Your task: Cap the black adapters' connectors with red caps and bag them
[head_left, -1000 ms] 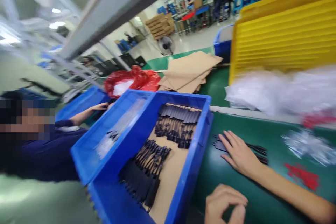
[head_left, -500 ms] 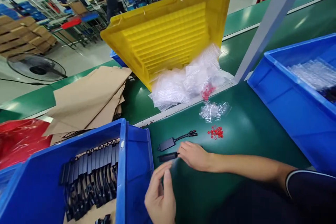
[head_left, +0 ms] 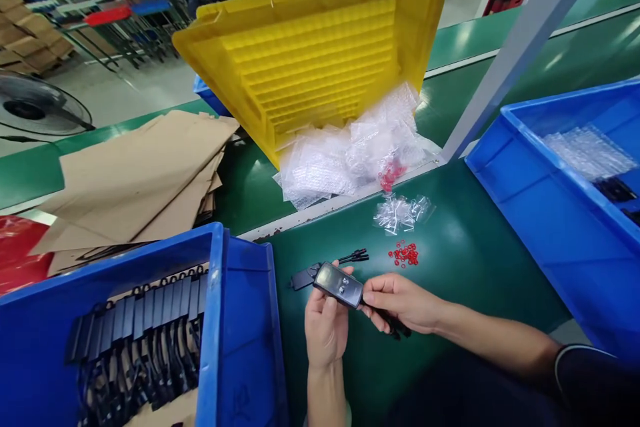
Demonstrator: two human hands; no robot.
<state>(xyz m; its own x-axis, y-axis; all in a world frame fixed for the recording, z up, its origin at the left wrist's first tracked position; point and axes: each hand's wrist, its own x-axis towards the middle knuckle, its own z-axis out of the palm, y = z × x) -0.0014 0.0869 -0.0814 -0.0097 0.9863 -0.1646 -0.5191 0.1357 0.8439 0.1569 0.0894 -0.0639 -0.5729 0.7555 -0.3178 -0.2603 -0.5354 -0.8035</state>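
Your left hand [head_left: 327, 327] cradles the black module [head_left: 336, 284] while your right hand [head_left: 403, 300] grips its cable [head_left: 399, 328], so tugging toward four o'clock could strain it.

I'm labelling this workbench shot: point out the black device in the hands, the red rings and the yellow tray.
Black device [head_left: 336, 282]: head view, its upturned face.
Red rings [head_left: 407, 255]: head view, middle of the scattered pile.
Yellow tray [head_left: 320, 60]: head view, its ribbed face.
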